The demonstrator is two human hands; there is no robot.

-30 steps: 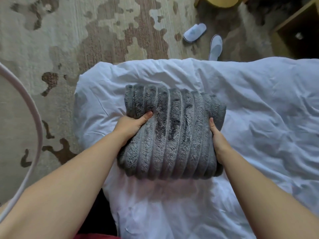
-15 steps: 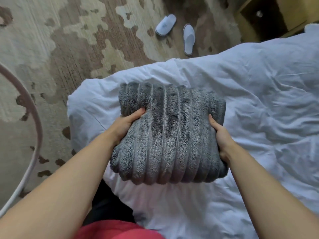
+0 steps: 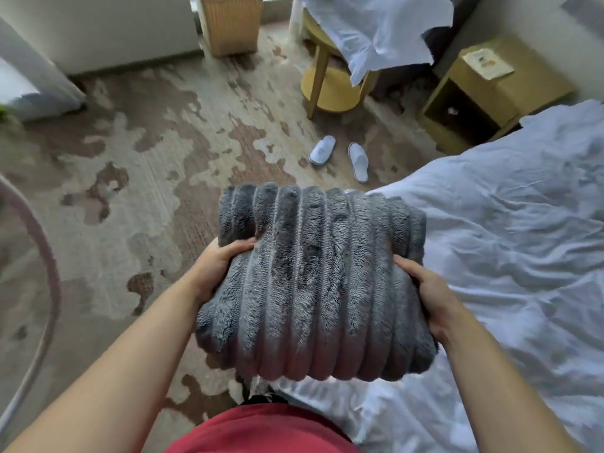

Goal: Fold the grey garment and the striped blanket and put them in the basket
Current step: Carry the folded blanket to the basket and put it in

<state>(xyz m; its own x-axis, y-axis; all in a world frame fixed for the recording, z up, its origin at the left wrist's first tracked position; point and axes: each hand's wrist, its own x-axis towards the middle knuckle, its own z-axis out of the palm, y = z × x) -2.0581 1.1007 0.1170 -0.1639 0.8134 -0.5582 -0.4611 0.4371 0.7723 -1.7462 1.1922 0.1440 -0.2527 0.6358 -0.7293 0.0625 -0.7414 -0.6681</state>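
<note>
The striped blanket [image 3: 320, 282] is a thick folded grey plush bundle with raised ribs, held in the air in front of me over the bed's corner. My left hand [image 3: 219, 266] grips its left side, thumb on top. My right hand [image 3: 428, 295] grips its right side, fingers tucked beneath. A wicker basket [image 3: 230, 22] stands on the floor at the far top of the view, well away from the bundle. The grey garment is not in view.
The white bed [image 3: 510, 243] fills the right side. Two white slippers [image 3: 340, 156] lie on the patterned carpet ahead. A yellow round side table [image 3: 330, 83] draped with white cloth and a wooden nightstand [image 3: 487, 93] stand beyond. A curved pale hoop [image 3: 42, 256] edges the left.
Both hands have lifted the folded blanket off the bed and toward me. My view has tilted up, bringing the basket, side table and nightstand into sight.
</note>
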